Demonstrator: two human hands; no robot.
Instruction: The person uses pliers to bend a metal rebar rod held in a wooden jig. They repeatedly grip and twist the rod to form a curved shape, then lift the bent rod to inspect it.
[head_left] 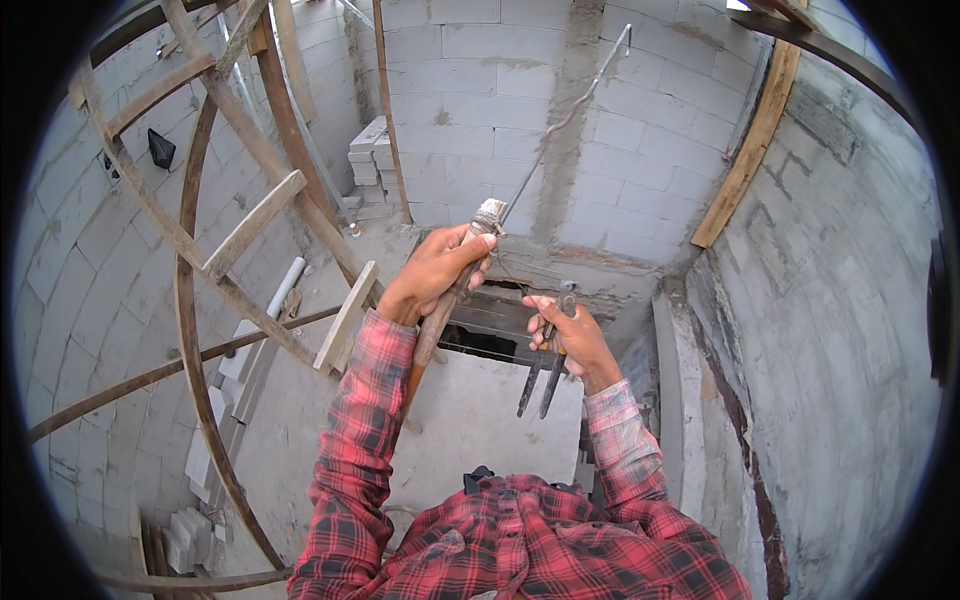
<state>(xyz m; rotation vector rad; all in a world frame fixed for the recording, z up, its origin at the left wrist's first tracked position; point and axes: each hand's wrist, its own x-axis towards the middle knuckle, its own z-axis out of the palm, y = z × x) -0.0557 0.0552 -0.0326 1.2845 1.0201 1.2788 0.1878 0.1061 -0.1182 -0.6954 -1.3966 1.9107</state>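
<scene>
My left hand [440, 270] is closed round a wooden pole [430, 330]. Pale wrapping and wire [487, 215] cover the pole's upper end. From there a thin, slightly crooked metal rod [548, 140] reaches up and away to a bent tip. A pair of pincers [545, 375] is in my right hand [568, 338], jaws upward and dark handles hanging below the fingers. The two hands are apart, with the pincers to the right of the wrapped end. My fingers partly hide both the pole and the pincers.
A wooden ladder [245, 225] slants across the left. Below my hands, a dark opening [478, 342] lies beyond a pale slab [490, 410]. Light blocks [372, 155] are stacked by the far wall [480, 110]. A timber board [750, 140] leans at the right corner.
</scene>
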